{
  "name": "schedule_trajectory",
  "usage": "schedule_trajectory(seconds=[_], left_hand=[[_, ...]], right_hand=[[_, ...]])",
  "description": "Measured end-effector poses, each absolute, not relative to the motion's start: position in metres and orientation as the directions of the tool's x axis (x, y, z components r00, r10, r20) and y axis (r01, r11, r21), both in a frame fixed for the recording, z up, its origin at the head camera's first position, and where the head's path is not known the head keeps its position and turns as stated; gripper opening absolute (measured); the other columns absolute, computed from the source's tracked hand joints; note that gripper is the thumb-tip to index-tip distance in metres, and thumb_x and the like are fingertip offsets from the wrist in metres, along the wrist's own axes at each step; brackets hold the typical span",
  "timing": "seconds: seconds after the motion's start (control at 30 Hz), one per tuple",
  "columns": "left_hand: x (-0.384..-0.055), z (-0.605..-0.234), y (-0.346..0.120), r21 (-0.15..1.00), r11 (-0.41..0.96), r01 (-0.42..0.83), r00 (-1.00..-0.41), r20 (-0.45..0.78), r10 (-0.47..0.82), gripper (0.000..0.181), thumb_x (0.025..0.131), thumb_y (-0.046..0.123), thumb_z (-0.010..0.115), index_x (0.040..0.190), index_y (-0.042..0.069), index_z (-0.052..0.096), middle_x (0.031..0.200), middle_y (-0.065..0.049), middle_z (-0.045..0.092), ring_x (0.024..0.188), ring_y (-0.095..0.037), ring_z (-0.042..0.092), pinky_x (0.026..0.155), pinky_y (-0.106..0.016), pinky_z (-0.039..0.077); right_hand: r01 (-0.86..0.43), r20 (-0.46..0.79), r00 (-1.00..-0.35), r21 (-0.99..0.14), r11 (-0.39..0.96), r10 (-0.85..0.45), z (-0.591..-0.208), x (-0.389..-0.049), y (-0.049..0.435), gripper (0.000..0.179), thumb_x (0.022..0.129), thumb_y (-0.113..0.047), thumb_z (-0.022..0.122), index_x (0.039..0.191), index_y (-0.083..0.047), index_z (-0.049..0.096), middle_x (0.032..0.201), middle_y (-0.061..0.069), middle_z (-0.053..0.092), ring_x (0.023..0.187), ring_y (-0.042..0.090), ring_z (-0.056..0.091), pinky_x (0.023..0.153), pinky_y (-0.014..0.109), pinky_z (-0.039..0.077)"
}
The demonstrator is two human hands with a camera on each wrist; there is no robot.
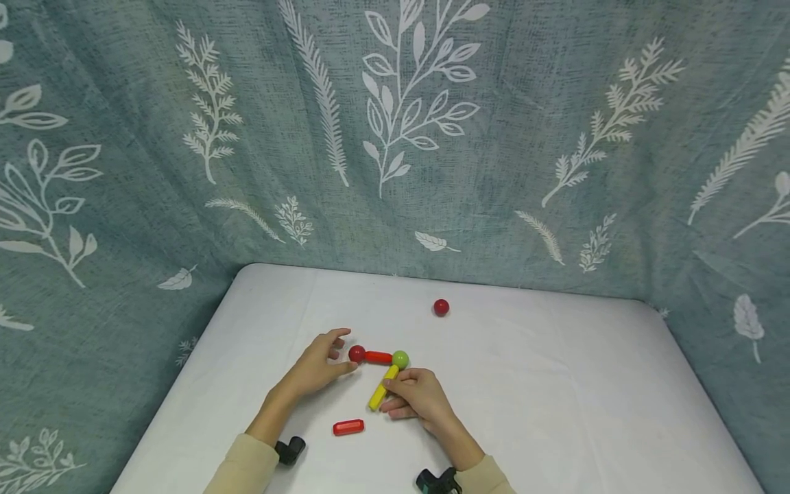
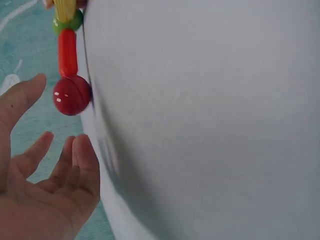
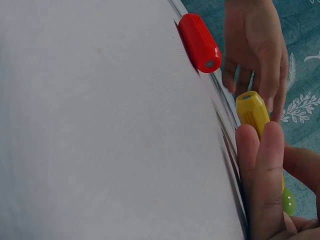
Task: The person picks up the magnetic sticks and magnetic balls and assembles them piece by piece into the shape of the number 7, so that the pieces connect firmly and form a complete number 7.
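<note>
On the near side of the green ball (image 1: pixel 400 359), the yellow stick (image 1: pixel 378 398) slants toward you, its far end meeting the ball. Your right hand (image 1: pixel 420 394) pinches that stick between thumb and fingers. To the left of the green ball, the joined red stick (image 1: pixel 378 357) lines up with the joined red ball (image 1: pixel 356 353). Your left hand (image 1: pixel 317 363) is wide and holds nothing, its fingers spread just beside that red ball. The loose red stick (image 1: pixel 348 427) lies on the desk (image 1: pixel 555 384), nearer you than the green ball and to its left; the separate red ball (image 1: pixel 441 307) sits beyond the green ball, a little to its right.

You seem to be fixing the yellow stick to the green ball; whether it has caught or only touches, you cannot tell from here. The grey disc (image 3: pixel 246 97) on the stick's free end looks like a magnet, so the next move probably calls for seating the stick squarely before you let go, with your left hand ready to steady the chain if it swings.
</note>
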State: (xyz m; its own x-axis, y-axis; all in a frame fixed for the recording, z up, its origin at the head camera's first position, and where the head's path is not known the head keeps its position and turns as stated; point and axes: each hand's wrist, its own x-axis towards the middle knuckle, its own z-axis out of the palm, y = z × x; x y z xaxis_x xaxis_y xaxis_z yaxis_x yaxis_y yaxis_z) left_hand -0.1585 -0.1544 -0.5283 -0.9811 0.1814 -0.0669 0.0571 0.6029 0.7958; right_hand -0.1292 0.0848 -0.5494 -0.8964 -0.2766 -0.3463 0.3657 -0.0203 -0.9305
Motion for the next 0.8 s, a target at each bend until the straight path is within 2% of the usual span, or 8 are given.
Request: schedule_trajectory(seconds=[0.17,0.3,0.4,0.63,0.8], left_hand=[[-0.128,-0.513,-0.156,0.806,0.583,0.098,-0.982,-0.017,0.189,0.060,0.086,0.024,0.081,0.140,0.014,0.056,0.127,-0.009,0.058,0.111,-0.026,0.057,0.087,-0.043,0.052],[-0.103,-0.510,-0.158,0.803,0.581,0.133,-0.960,-0.041,0.276,0.052,0.087,0.033,0.080,0.133,0.015,0.061,0.124,-0.006,0.060,0.110,-0.025,0.056,0.086,-0.043,0.050],[-0.089,-0.513,-0.158,0.799,0.584,0.146,-0.941,-0.069,0.330,0.053,0.087,0.038,0.078,0.131,0.015,0.062,0.123,-0.003,0.060,0.108,-0.024,0.055,0.084,-0.043,0.050],[-0.074,-0.521,-0.157,0.802,0.586,0.115,-0.935,-0.111,0.336,0.056,0.086,0.048,0.077,0.130,0.016,0.063,0.116,-0.001,0.060,0.104,-0.021,0.055,0.083,-0.043,0.049],[-0.072,-0.526,-0.157,0.778,0.607,0.161,-0.921,-0.102,0.375,0.052,0.087,0.047,0.076,0.128,0.018,0.064,0.114,0.003,0.060,0.102,-0.018,0.056,0.083,-0.039,0.049]], right_hand=[[0.369,-0.350,-0.893,-0.929,-0.014,-0.282,-0.551,-0.130,0.086,0.030,0.093,-0.015,0.073,0.106,0.009,0.060,0.085,0.020,0.072,0.068,0.028,0.073,0.057,0.031,0.057],[0.364,-0.344,-0.895,-0.931,-0.015,-0.285,-0.551,-0.130,0.086,0.030,0.093,-0.016,0.072,0.106,0.009,0.060,0.084,0.020,0.072,0.068,0.027,0.073,0.057,0.031,0.057],[0.362,-0.341,-0.895,-0.932,-0.019,-0.287,-0.551,-0.130,0.087,0.031,0.094,-0.016,0.072,0.106,0.009,0.059,0.084,0.021,0.072,0.067,0.026,0.073,0.057,0.031,0.057],[0.372,-0.347,-0.891,-0.928,-0.031,-0.293,-0.551,-0.130,0.087,0.031,0.093,-0.015,0.072,0.106,0.010,0.058,0.084,0.022,0.072,0.066,0.026,0.073,0.057,0.031,0.057],[0.374,-0.349,-0.890,-0.927,-0.033,-0.294,-0.551,-0.130,0.087,0.031,0.093,-0.016,0.073,0.105,0.009,0.059,0.084,0.022,0.072,0.066,0.026,0.073,0.056,0.031,0.056]])
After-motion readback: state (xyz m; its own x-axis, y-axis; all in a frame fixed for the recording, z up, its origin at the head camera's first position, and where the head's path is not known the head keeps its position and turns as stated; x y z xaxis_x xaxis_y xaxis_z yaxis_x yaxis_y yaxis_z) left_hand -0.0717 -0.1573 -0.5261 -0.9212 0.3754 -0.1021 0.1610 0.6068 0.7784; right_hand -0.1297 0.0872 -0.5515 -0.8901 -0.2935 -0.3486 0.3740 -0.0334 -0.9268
